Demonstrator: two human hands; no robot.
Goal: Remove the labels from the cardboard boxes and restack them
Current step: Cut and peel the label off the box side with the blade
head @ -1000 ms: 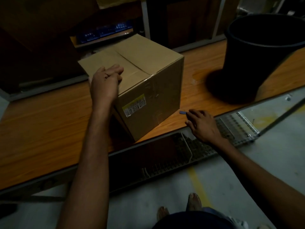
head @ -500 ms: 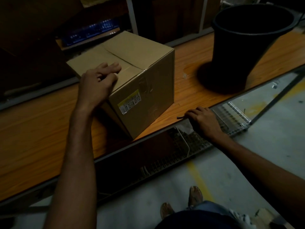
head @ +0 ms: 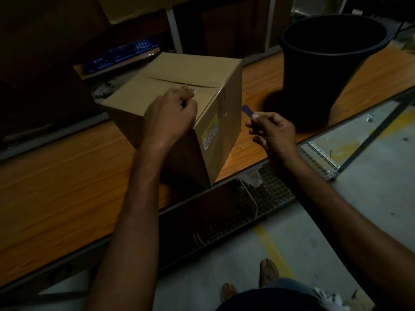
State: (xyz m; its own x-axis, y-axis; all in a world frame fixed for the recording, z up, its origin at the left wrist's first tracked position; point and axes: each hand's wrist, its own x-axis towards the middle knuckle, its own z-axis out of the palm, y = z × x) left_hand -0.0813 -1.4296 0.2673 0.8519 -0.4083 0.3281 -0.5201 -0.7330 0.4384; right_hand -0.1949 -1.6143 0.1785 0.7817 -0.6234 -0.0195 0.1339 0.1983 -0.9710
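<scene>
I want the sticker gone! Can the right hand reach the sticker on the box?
Probably yes: the right hand, pinching a small blue tool, hangs beside the sticker on the box, with nothing between them.

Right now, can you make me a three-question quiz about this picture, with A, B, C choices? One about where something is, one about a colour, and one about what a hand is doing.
1. Where is the label on the cardboard box?
A. on the top flaps
B. on a side
C. underneath

2. What colour is the bucket?
A. black
B. red
C. white

3. What is the right hand doing?
A. lying flat on the table
B. lifting the box
C. pinching a small blue strip

Answers:
1 B: the yellow-and-white label sits on the side, just below the top edge.
2 A: the bucket is black all over.
3 C: the thumb and fingers pinch the strip, which is held up beside the box.
</scene>
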